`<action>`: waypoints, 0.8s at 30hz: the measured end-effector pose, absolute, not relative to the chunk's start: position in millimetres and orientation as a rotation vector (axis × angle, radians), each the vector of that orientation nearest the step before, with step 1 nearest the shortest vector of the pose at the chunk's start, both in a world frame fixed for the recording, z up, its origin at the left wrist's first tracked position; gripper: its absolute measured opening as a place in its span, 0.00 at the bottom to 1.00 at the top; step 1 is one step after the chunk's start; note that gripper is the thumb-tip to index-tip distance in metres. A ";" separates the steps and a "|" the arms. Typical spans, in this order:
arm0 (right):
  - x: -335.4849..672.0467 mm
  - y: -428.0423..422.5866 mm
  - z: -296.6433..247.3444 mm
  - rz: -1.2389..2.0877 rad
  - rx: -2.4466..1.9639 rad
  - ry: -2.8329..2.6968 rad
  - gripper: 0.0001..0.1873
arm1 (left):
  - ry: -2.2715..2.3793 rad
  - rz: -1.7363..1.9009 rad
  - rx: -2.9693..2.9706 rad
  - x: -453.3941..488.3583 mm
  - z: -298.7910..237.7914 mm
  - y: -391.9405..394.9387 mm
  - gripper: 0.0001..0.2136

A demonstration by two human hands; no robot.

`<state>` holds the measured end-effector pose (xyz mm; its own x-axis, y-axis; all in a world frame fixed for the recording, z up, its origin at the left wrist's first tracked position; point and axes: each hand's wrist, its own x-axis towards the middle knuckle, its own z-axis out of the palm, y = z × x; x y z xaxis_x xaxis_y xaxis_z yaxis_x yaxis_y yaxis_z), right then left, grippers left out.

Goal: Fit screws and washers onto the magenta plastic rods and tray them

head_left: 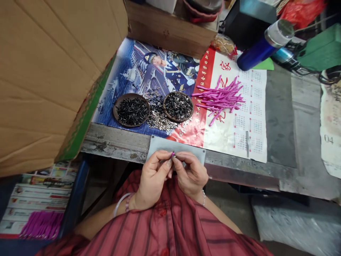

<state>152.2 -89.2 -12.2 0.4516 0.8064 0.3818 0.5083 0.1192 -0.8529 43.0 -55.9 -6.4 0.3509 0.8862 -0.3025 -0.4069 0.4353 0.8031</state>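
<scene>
Pink plastic piece (173, 154) pinched in fingers of left hand (153, 179) and right hand (191, 175), over grey metal plate (176, 146).

Soft, even light across the scene here, no harsh glare, only a bright sheen on the blue flask (262, 48) at far right! Deep shadow drops beneath the near edge of the counter (114, 142). Heavy wide-angle bowing at the edges, the cardboard flap (53, 78) swelling in from the left. The left hand (152, 179) and right hand (191, 174) look fairly sharp, the tiny pink stick (173, 154) slightly soft.
</scene>
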 end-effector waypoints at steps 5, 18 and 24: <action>149.9 -89.2 -12.8 0.478 -1.489 -1.056 0.05 | 0.769 0.957 0.757 42.4 -8.5 -57.1 0.04; 151.2 -82.0 -12.7 0.469 -1.515 -1.174 0.04 | 0.810 1.014 0.928 39.3 -10.7 -57.0 0.07; 157.0 -77.0 -7.2 0.310 -1.621 -1.400 0.15 | 0.827 0.984 0.959 42.1 -9.4 -62.5 0.04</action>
